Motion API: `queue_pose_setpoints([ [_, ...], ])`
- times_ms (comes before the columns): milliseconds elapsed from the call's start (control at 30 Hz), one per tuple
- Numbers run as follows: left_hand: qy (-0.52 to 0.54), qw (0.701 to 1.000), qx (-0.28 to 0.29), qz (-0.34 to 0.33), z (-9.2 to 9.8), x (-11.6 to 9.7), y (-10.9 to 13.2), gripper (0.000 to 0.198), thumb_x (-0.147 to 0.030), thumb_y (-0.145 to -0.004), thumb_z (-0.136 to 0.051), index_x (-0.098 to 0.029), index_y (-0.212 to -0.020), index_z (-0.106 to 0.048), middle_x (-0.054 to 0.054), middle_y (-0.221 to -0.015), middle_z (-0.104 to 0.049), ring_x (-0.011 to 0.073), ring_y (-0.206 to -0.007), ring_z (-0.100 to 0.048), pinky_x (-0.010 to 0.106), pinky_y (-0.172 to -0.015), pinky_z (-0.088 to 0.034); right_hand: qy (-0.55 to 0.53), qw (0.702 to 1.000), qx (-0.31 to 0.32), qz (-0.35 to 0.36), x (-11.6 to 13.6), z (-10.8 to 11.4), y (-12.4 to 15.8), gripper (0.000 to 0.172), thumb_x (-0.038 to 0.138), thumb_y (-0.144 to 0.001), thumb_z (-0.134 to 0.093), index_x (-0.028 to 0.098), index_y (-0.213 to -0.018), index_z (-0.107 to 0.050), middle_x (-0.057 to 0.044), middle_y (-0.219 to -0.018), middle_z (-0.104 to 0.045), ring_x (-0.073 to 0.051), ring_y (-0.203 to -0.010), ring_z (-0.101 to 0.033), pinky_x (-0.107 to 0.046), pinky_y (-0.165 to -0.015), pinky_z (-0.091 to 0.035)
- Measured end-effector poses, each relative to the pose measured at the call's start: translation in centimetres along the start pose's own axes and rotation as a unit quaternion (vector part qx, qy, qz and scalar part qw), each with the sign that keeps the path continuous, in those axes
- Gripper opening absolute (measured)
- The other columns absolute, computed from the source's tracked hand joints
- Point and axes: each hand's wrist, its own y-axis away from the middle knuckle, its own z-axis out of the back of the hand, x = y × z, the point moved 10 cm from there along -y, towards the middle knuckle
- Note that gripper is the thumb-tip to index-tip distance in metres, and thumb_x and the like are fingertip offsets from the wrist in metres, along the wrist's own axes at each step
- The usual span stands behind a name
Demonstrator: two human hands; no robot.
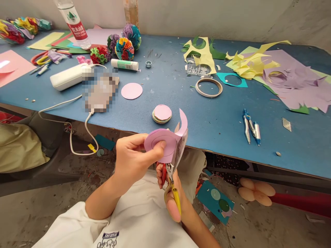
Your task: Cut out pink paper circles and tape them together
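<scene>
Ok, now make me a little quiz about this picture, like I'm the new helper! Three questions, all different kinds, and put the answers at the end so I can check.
1. Which hand grips the scissors, left or right?
2. True or false: the glue stick is standing upright on the table.
3. Which of these is farthest to the right on the table?
A) the glue stick
B) the tape
C) the compass

Key:
1. The right hand; the left hand holds the pink paper.
2. False: it lies on its side.
3. C.
</scene>
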Motion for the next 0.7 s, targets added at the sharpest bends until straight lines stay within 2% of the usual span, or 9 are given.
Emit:
queue_pose_setpoints([
  [233,-0.042,0.999,0.006,0.007,0.0,-0.6,0.1,0.023,-0.026,-0.067,-0.071,-0.013,-0.049,-0.062,-0.003,-0.048,-0.047,0.0078,-0.05,-0.041,0.019,-0.046,-0.038,-0.018,1.0,0.006,0.002,1.8,0.5,-0.2,0.092,0.099,-0.044,-0.029,0.024,-0.097,-0.038,0.001,-0.079,-0.044,-0.011,-0.057,-0.034,-0.029,-0.049,-0.036],
  [467,-0.053,0.998,-0.008,0.011,0.3,-0.8,0.2,0.022,-0.025,-0.066,-0.071,-0.014,-0.048,-0.062,-0.003,-0.047,-0.047,0.0075,-0.05,-0.04,0.019,-0.046,-0.038,-0.005,1.0,0.005,-0.001,0.3,0.5,0.0,0.105,0.101,-0.029,-0.028,0.024,-0.099,-0.039,0.002,-0.077,-0.044,-0.011,-0.056,-0.032,-0.028,-0.047,-0.034],
  [700,-0.057,0.998,0.004,0.002,0.2,-0.9,0.3,0.023,-0.024,-0.067,-0.071,-0.013,-0.048,-0.062,-0.003,-0.046,-0.048,0.0075,-0.049,-0.041,0.019,-0.046,-0.039,0.007,1.0,0.003,-0.002,0.2,0.4,0.3,0.102,0.101,-0.036,-0.019,0.023,-0.099,-0.039,0.002,-0.075,-0.044,-0.011,-0.055,-0.032,-0.028,-0.046,-0.035],
])
